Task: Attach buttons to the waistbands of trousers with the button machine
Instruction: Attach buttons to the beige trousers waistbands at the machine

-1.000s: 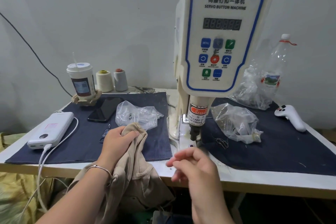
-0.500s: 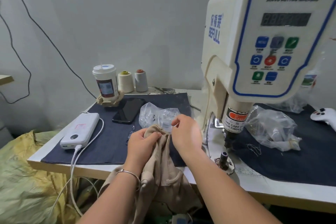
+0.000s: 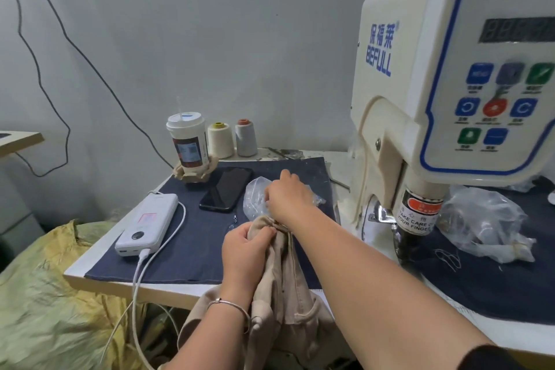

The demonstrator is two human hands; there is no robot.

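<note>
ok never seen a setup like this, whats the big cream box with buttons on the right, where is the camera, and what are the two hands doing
The camera sits on the person's head, looking down at their own hands. The big cream machine with the blue-edged button panel is a servo button machine, as its label says; it presses buttons onto clothing.

The left hand grips the bunched top of a pair of beige fabric trousers at the table's front edge. The right hand reaches into a small clear plastic bag just behind; what it picks is hidden.

On the dark blue cloth mat lie a white power bank with its cable, a black phone, a lidded drink cup and two thread cones. A second crumpled clear bag lies right of the machine.
</note>
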